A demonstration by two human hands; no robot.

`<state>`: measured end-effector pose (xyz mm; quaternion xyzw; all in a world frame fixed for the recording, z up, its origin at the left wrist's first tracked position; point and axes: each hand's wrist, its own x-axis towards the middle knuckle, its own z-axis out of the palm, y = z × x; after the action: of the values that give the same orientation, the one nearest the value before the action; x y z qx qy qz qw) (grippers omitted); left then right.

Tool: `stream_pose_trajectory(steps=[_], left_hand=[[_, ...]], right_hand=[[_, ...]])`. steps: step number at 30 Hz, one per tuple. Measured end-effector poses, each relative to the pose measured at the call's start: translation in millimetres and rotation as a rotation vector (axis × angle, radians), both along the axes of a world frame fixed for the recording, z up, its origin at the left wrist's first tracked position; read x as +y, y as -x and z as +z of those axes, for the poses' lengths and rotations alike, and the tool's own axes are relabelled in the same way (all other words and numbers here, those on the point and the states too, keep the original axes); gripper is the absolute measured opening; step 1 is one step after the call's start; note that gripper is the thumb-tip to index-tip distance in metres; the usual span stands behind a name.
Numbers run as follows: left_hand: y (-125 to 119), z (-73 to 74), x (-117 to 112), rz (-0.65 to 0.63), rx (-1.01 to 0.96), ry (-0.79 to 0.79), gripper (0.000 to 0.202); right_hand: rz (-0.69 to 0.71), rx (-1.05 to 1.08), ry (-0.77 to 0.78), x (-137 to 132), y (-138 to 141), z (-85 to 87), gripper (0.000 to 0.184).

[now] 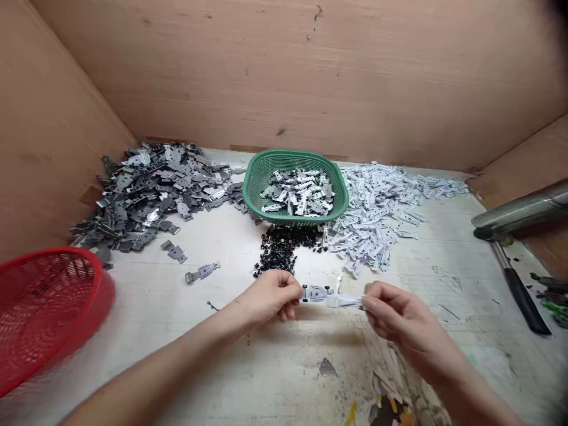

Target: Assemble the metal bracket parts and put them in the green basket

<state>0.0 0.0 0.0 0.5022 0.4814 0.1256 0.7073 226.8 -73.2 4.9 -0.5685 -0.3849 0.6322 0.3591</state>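
Note:
My left hand [271, 296] and my right hand [391, 312] meet above the middle of the white table [231, 355]. Between them they pinch a small metal piece [317, 293] joined to a thin white strip [346, 301]. The left fingers are closed on the metal end, the right fingers on the white end. Just beyond the hands lies a heap of small black parts [281, 248]. Behind it stands a green basket [260, 177] holding assembled metal-and-white pieces.
A large pile of grey metal plates [151, 189] lies at back left, with a few loose ones [202, 272] nearer. White strips [381, 207] are heaped at back right. A red basket [44, 307] sits at left. A knife-like tool [519, 290] lies at right. Wooden walls enclose the table.

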Motion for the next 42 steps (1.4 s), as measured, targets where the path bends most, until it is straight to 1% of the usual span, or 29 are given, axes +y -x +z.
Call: stream_pose_trajectory(steps=[4,8,13,19,25,31,34,37,39,42], left_hand=[[0,-6.1,1,-0.007,-0.014,-0.004,0.017],[0,-12.1,0,0.014,-0.030,0.005,0.016],[-1,-10.6,-1,0.027,-0.026,-0.002,0.017],[-1,-8.5,-1,0.029,-0.034,0.009,0.017],[-2,-7.5,1,0.042,-0.046,0.000,0.019],[-3,0.0,2,0.022,-0.084,0.001,0.019],[-3,1.9,1,0.027,-0.114,0.022,0.020],[-2,0.7,1,0.016,-0.130,0.027,0.020],[-1,-0.3,1,0.009,-0.129,0.020,0.019],[-1,0.0,1,-0.002,-0.121,0.016,0.019]], right_hand=[[-0.037,-0.017,-0.078,10,26,-11.0,0.033],[-0.054,-0.064,-0.104,14,35,-12.9,0.033],[-0.050,-0.046,-0.102,14,33,-12.5,0.033],[-0.054,-0.009,-0.076,11,32,-18.3,0.032],[-0.077,0.055,-0.002,13,28,-22.4,0.033],[-0.106,0.086,0.029,19,19,-23.6,0.032],[-0.038,0.158,0.060,19,17,-23.2,0.029],[0.067,0.212,0.029,18,16,-24.4,0.028],[0.084,0.225,0.009,18,16,-25.9,0.027],[0.070,0.212,0.007,19,17,-27.2,0.026]])
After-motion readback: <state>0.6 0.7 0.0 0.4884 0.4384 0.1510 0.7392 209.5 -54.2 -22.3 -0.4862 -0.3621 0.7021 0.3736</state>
